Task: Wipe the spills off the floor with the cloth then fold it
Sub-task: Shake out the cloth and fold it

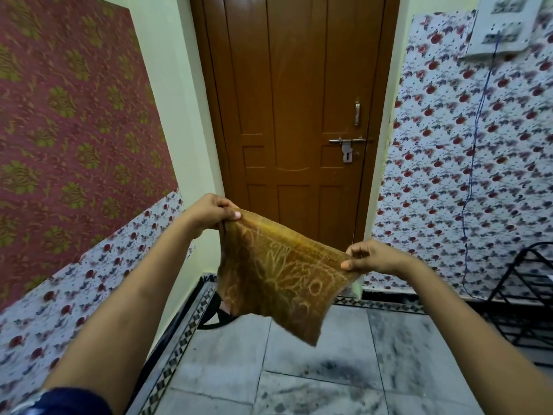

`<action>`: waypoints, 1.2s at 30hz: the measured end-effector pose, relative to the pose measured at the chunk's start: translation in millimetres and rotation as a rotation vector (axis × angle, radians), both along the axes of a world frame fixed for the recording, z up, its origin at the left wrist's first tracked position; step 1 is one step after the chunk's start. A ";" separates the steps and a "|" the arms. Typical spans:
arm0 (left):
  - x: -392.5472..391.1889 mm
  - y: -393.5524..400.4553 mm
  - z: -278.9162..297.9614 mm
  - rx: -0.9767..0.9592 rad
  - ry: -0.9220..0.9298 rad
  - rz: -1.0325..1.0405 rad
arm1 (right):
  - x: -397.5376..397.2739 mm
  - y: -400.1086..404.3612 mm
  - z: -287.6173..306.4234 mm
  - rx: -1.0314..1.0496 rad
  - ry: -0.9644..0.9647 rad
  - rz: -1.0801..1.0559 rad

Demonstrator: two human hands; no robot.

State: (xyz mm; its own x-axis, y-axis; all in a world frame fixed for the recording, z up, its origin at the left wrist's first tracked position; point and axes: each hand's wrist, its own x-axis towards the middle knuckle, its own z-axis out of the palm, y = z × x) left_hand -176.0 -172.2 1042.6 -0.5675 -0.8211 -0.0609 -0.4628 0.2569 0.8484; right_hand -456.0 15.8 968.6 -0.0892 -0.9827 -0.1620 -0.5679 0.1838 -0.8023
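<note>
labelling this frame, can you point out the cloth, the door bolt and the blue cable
cloth [278, 274]: head view, middle of the hanging patterned fabric.
door bolt [347, 141]: head view, middle of the metal sliding bar.
blue cable [475, 139]: head view, mid-run on the floral wall at right.

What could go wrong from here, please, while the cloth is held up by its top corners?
The left hand and right hand each pinch only a corner of the cloth, so one slip could drop it back onto the floor. The free lower edge hangs uneven, so a fold started now may come out skewed.
</note>
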 end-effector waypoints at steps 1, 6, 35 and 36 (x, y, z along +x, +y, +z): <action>-2.6 1.8 -6.9 -0.028 0.021 0.086 | 0.3 -0.2 -3.9 0.006 0.010 -0.012; -26.0 21.8 -47.7 -0.137 0.115 0.256 | 33.0 -17.3 -10.8 -0.095 -0.113 -0.228; -29.0 65.0 -35.8 0.207 0.426 -0.120 | 81.7 -36.1 -20.2 -0.130 -0.930 -0.255; -24.9 62.7 -35.8 0.204 0.430 -0.091 | 82.2 -38.0 -18.5 -0.187 -0.972 -0.285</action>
